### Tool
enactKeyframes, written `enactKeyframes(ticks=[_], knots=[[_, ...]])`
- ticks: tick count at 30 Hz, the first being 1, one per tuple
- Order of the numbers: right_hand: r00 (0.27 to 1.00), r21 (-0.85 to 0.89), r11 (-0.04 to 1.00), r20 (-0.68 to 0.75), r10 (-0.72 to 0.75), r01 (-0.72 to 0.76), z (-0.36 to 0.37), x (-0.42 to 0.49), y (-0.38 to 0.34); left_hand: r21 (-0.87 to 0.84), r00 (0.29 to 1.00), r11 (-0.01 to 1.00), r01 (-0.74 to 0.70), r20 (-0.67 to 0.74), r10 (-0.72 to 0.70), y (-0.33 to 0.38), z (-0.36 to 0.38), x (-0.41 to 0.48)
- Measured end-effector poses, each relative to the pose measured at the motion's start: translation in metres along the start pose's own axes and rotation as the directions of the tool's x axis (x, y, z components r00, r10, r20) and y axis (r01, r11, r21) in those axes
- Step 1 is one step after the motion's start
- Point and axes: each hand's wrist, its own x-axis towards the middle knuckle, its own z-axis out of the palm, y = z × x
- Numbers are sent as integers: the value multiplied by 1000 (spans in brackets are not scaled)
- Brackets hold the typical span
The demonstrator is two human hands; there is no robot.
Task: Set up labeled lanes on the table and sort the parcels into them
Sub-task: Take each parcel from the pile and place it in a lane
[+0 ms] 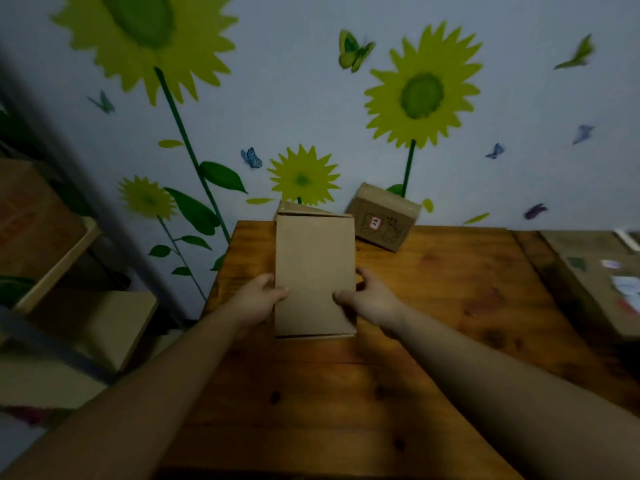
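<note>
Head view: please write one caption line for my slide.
Left hand and right hand grip a plain brown cardboard parcel at the orange-brown wooden table.

Open tabletop right of the held box; tilted parcel behind it, flat cartons far right.

Across the top of my frame I see a pale wall with sunflower decals and butterflies; a wooden shelf stands at the left edge.
</note>
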Motion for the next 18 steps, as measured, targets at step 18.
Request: enactKeyframes(ticks=[18], knots=[[850, -360, 884, -321, -418, 298, -131, -128, -14, -193, 958, 943, -270, 42, 283, 99, 104, -76]])
